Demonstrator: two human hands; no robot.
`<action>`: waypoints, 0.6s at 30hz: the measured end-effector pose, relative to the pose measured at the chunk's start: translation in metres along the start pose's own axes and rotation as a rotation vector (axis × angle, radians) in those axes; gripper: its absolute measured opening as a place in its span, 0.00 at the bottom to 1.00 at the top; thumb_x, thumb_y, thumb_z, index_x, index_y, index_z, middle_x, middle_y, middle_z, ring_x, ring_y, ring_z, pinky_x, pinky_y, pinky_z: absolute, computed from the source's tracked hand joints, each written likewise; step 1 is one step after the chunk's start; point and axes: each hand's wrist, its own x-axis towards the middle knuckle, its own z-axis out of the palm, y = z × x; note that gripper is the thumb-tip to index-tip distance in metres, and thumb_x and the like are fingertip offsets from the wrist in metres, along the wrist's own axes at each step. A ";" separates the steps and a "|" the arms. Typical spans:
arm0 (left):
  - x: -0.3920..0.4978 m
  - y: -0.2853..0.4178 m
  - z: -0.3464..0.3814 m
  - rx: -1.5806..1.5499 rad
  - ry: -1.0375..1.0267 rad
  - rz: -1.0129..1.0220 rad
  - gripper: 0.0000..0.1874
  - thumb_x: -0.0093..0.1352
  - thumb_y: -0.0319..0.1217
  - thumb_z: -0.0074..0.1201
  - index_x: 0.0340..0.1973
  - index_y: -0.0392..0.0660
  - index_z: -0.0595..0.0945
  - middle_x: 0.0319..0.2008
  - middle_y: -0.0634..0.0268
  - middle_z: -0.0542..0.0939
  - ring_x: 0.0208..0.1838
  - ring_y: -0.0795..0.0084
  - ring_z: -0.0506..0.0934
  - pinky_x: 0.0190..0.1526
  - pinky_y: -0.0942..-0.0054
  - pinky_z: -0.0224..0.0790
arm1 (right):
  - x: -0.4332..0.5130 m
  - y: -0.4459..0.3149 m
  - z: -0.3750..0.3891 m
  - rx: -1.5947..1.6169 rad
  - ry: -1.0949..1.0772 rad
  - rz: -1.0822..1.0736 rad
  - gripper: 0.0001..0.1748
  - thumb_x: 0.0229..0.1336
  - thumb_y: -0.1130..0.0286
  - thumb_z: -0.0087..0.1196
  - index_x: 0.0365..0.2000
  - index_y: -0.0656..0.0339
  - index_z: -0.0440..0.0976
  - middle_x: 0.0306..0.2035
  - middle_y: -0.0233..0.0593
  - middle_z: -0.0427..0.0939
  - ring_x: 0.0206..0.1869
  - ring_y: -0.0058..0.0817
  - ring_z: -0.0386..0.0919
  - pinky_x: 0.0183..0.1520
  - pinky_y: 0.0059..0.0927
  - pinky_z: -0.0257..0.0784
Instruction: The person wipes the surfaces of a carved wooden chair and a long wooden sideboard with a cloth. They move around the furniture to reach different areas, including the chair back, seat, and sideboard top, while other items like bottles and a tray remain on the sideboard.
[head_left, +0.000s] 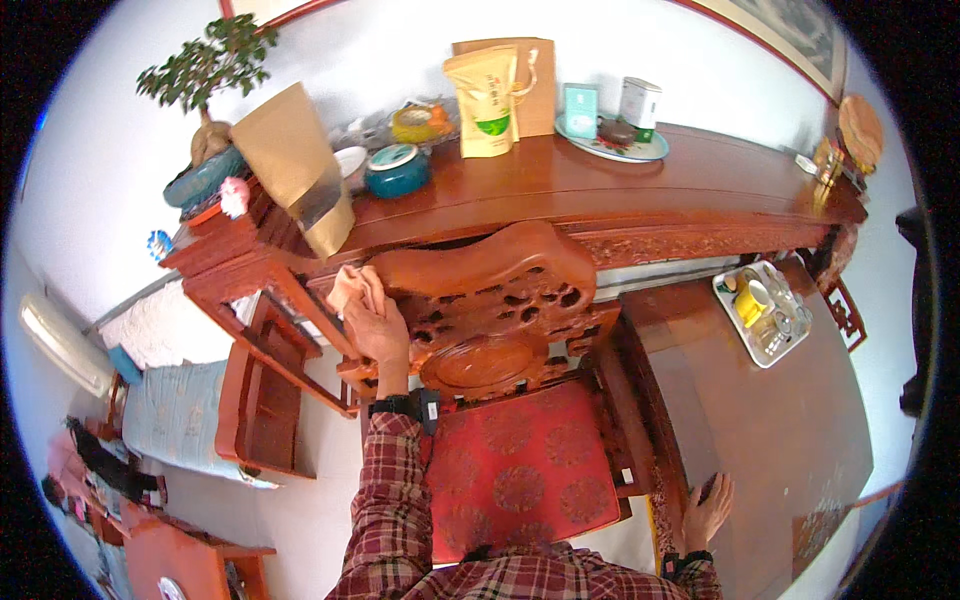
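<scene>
My left hand grips a folded pale pink cloth at the upper left corner of a carved wooden chair back. The cloth appears to touch the wood there. Below the chair back lies a red seat cushion with round dark medallions. Off to the right, my right hand rests on the near left edge of a brown wooden table. Its thumb is apart from the fingers, with a small dark patch between them that I cannot make out.
A long wooden altar table behind the chair bears a standing paper pouch, a teal lidded jar and a plate. A kraft bag leans beside a potted bonsai. A white tray holds a yellow mug and glassware.
</scene>
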 end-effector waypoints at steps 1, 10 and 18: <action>0.001 0.014 0.012 -0.133 0.013 0.077 0.27 0.69 0.30 0.57 0.62 0.38 0.70 0.61 0.51 0.72 0.61 0.48 0.74 0.59 0.60 0.71 | 0.000 0.000 0.000 -0.006 0.004 -0.007 0.33 0.70 0.55 0.47 0.69 0.60 0.60 0.74 0.44 0.59 0.77 0.45 0.52 0.77 0.52 0.49; -0.061 0.144 0.100 0.030 -0.241 0.516 0.31 0.69 0.38 0.56 0.68 0.56 0.68 0.61 0.55 0.73 0.59 0.52 0.75 0.52 0.55 0.78 | 0.003 0.003 0.005 -0.007 0.010 -0.006 0.35 0.66 0.56 0.50 0.68 0.62 0.61 0.74 0.47 0.58 0.76 0.47 0.53 0.76 0.53 0.49; -0.108 0.199 0.153 0.066 -0.450 1.179 0.21 0.68 0.29 0.52 0.57 0.47 0.75 0.48 0.57 0.75 0.50 0.55 0.78 0.48 0.57 0.76 | 0.004 -0.004 -0.006 0.081 0.028 0.017 0.37 0.61 0.56 0.55 0.67 0.61 0.63 0.72 0.46 0.61 0.76 0.47 0.53 0.77 0.52 0.48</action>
